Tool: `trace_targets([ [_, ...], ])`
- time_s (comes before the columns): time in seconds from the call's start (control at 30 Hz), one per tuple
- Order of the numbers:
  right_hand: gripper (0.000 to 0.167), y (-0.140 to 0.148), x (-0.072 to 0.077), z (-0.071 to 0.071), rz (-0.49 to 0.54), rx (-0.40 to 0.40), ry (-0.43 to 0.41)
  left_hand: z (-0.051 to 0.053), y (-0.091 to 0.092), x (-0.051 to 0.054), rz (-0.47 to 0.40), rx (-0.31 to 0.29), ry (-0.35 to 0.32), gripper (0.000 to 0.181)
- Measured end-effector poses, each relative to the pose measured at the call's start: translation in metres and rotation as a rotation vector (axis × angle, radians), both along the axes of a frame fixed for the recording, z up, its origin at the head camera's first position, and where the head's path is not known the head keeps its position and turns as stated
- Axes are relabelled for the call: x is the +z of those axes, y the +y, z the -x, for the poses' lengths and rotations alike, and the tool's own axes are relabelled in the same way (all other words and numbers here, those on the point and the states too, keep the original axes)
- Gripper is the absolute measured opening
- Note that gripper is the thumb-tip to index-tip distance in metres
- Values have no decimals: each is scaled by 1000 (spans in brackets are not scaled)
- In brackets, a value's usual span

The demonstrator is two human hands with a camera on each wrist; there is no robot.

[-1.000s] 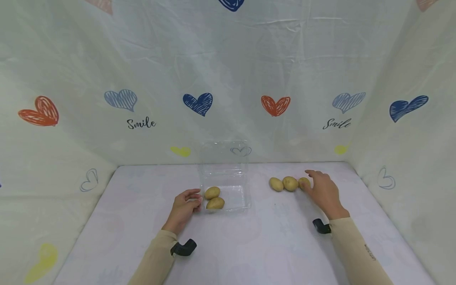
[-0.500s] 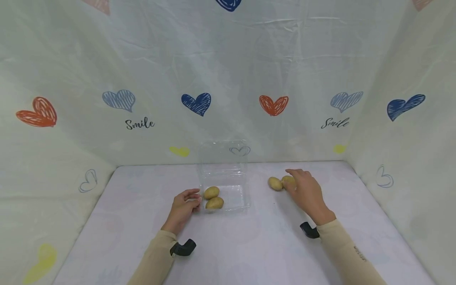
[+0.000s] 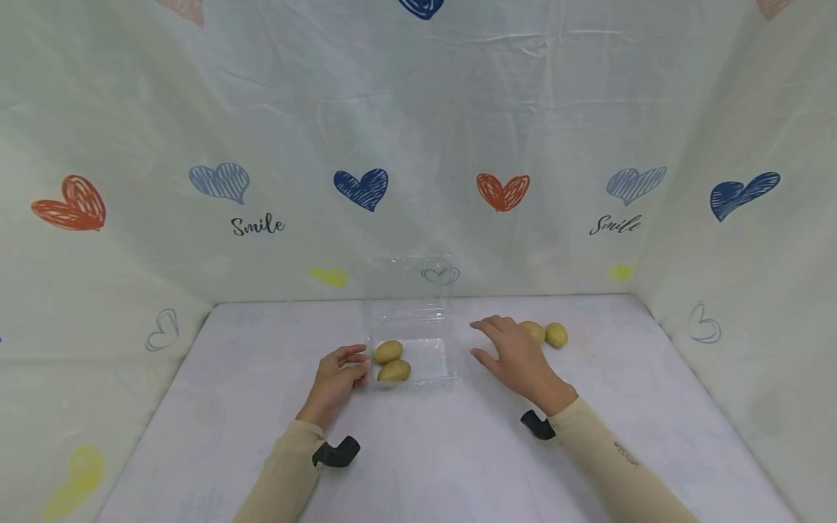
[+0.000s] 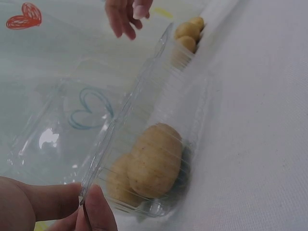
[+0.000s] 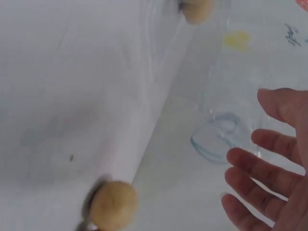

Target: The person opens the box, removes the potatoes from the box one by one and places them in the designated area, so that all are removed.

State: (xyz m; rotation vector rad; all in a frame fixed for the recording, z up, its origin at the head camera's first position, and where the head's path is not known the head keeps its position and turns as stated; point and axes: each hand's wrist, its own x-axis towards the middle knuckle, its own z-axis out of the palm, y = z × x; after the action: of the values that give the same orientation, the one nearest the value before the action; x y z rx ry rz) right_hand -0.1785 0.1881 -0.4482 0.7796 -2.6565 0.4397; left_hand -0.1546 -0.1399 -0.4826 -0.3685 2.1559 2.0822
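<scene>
Fingers of our left hand (image 3: 336,379) pinch the box (image 3: 431,357); our right hand (image 3: 521,359), fingers apart, should gently cup potatoes (image 3: 556,335) at its two o'clock.

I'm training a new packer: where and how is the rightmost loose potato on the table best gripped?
Probably across its middle, coming from above: thumb on the near side of the rightmost potato, fingers on its far side. The neighbouring potato sits close on its left, crowding that side, while its near side looks unobstructed and its rounded body suits curved fingers.
</scene>
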Motion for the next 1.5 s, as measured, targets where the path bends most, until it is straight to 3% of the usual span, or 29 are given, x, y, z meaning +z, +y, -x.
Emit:
trace_targets([
  [0.3, 46, -34, -5, 1, -36, 120, -50, 1, 0, -1, -3, 1, 3, 40],
  [0.67, 48, -63, -15, 5, -56, 209, -64, -1, 0, 0, 3, 6, 7, 40],
  [0.97, 51, -78, -15, 8, -107, 266, -113, 0, 0, 0, 18, 7, -7, 39],
  [1.27, 53, -86, -9, 19, -106, 413, -108, 1, 0, 1, 10, 8, -15, 39],
  [1.5, 61, -90, -13, 29, -150, 552, -97, 0, 0, 0, 7, 5, -22, 39],
])
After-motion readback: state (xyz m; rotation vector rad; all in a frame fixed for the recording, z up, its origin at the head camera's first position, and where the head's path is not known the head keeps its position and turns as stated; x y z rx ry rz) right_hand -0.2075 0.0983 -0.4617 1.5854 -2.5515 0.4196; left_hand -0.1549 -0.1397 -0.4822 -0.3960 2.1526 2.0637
